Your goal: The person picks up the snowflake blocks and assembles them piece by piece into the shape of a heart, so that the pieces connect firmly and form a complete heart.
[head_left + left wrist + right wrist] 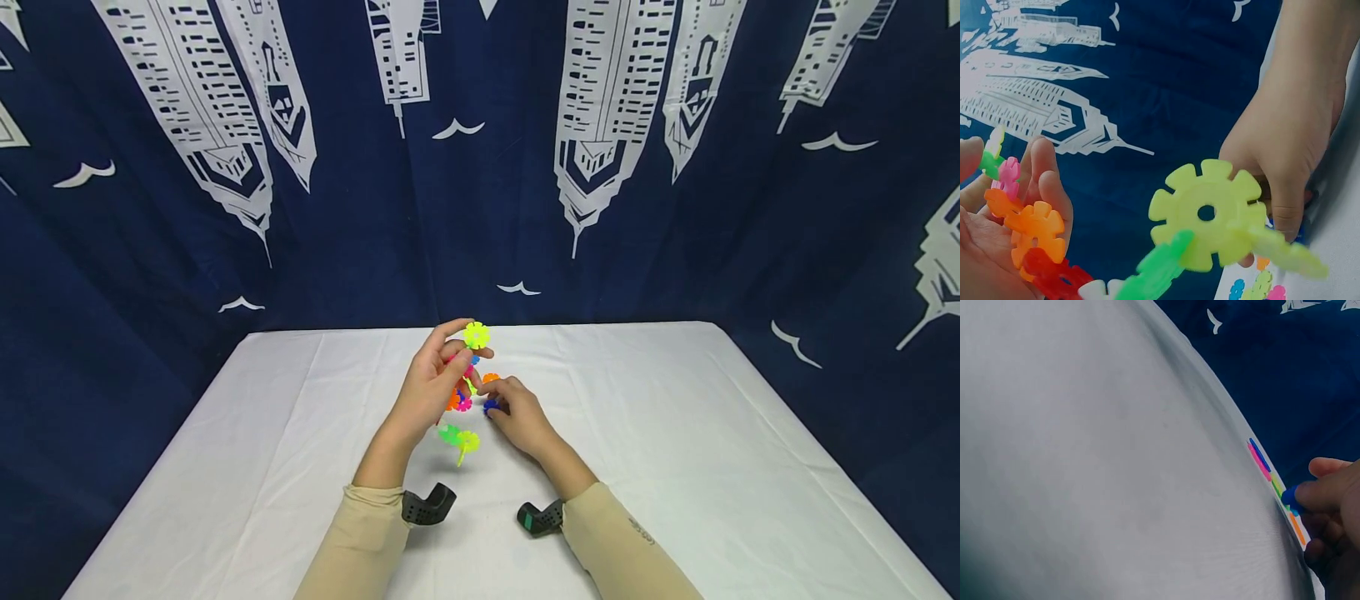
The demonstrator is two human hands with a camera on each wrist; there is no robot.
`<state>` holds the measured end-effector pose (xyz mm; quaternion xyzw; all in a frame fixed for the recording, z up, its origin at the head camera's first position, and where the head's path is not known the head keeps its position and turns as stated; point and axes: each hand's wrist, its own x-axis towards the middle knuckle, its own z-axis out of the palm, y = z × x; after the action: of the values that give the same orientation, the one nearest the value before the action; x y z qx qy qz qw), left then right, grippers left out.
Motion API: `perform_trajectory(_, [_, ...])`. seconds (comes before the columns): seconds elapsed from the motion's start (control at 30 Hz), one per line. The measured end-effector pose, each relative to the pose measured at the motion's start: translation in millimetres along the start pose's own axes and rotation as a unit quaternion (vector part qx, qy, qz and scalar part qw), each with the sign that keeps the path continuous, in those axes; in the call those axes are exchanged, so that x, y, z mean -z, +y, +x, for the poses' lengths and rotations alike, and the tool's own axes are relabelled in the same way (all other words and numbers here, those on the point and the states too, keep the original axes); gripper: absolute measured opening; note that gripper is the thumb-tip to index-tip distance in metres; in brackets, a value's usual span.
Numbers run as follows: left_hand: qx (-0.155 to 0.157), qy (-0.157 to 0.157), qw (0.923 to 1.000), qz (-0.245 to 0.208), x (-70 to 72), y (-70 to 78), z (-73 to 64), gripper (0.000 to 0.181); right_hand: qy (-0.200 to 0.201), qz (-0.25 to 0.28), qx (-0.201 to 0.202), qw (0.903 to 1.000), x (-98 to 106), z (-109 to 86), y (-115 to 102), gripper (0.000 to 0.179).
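My left hand (426, 387) is raised above the table and holds a chain of interlocking flower-shaped plastic discs (477, 336). In the left wrist view the chain runs past the palm through pink, orange, red, white and green pieces to a large yellow disc (1175, 209). Its lower green and yellow end hangs below the hand in the head view. My right hand (525, 421), to the right and close to the tabletop, pinches a dark blue disc (1289, 495) between thumb and fingers. Part of the chain is hidden behind the left fingers.
Loose discs, among them a pink one (1259, 461) and an orange one (1297, 529), lie flat on the white-covered table (637, 467) near the right hand. Behind the table's far edge hangs a dark blue curtain (465, 217) with white building prints.
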<state>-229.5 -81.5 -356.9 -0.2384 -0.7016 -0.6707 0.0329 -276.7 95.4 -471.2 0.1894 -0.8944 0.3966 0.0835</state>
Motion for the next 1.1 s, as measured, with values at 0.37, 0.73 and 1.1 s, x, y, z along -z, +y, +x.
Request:
perform_trajectory(0.37, [-0.025,0.000,0.9995,-0.019,-0.2,-2.8,0.5,0.043,0.003,0.079,-0.038,0.9962,8.0,0.8,-12.1,0.018])
perform_trajectory(0.73, [-0.016,0.001,0.9995,-0.028,-1.7,-3.1,-0.9,0.036,0.023,0.127,-0.034,0.9910,22.0,0.9,-31.9,0.013])
perform_trajectory(1.1, [0.015,0.009,0.9997,0.015,-4.1,0.0,-1.9,0.037,0.071,0.167,0.014,0.9833,51.3,0.7,-60.3,0.015])
